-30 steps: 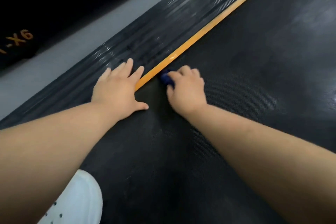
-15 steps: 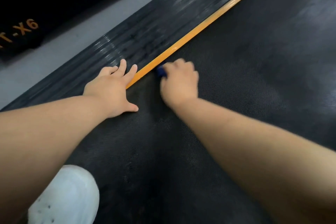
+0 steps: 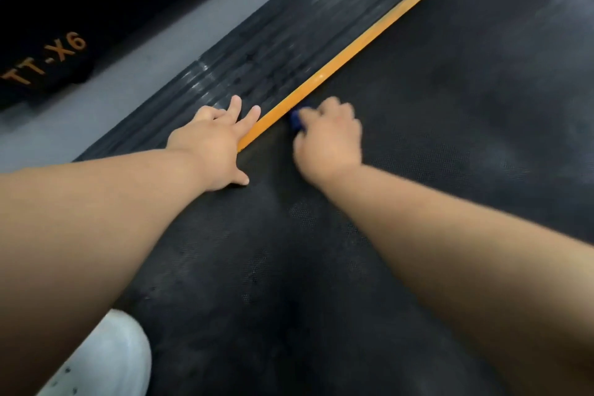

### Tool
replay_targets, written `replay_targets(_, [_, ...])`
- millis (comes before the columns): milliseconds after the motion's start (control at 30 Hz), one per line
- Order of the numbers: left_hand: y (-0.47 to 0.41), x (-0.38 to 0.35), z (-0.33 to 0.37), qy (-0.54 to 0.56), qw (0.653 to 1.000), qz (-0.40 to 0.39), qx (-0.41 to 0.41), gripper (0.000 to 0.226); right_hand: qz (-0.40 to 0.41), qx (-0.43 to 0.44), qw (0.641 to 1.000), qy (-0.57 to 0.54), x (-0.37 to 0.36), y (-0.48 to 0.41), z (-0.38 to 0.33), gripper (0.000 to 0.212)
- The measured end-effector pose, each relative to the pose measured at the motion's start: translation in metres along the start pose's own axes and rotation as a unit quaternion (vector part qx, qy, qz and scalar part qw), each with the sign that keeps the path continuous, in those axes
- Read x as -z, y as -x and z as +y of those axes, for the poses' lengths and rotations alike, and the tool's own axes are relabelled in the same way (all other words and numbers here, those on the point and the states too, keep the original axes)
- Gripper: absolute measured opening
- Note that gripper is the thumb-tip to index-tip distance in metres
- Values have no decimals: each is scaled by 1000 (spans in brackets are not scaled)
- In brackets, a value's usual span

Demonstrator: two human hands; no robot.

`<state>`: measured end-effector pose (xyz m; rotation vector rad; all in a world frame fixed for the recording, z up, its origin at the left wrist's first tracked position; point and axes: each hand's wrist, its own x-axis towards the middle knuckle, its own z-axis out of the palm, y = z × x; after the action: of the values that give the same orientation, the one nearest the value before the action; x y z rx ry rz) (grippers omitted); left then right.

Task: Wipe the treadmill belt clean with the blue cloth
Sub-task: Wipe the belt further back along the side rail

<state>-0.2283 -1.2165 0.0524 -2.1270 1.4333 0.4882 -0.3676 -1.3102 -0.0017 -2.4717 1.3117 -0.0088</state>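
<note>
The black textured treadmill belt (image 3: 434, 145) fills the middle and right of the view. My right hand (image 3: 331, 138) is curled over the blue cloth (image 3: 297, 120) and holds it down on the belt beside the orange strip (image 3: 363, 42). Only a small dark blue corner of the cloth shows past my fingers. My left hand (image 3: 213, 145) rests flat with spread fingers across the ribbed side rail (image 3: 283, 51) and the strip's near end, its thumb on the belt. The right hand is blurred.
Grey floor (image 3: 96, 100) runs along the left of the rail. Beyond it stands a black machine base (image 3: 45, 64) with orange lettering. A white shoe (image 3: 106, 360) sits at the bottom left on the belt's edge.
My right hand with the cloth has slid a little farther along the orange strip, away from me. My left hand has stayed planted on the rail and strip. The view has shifted slightly.
</note>
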Motion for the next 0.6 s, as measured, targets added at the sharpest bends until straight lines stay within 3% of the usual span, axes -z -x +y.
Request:
replay_targets(100, [-2,1,-3,-14,1000,-2,-11,111,-69,168,983,-5,-13,36,-32,36])
replay_targets(167, [-3,-2,-6,-15,1000,3,-9,107,-52,188,981,19,-5,20,-17,37])
replay_targets(300, [-4,-6,-5,-3,1000,5,-9,98,18,-52,998,14,19,-27,33,36])
replay_targets(400, [-9,-7,-6,-13,1000,-4,-18,96,17,-100,995,23,17,-26,25,30])
replay_targets(467, [-14,0,-10,-40,998,-9,-39,96,-5,-47,999,0,8,-8,1,28])
replay_targets(600, [-15,16,-23,-94,990,-54,-94,97,-88,142,986,-5,-10,36,-47,37])
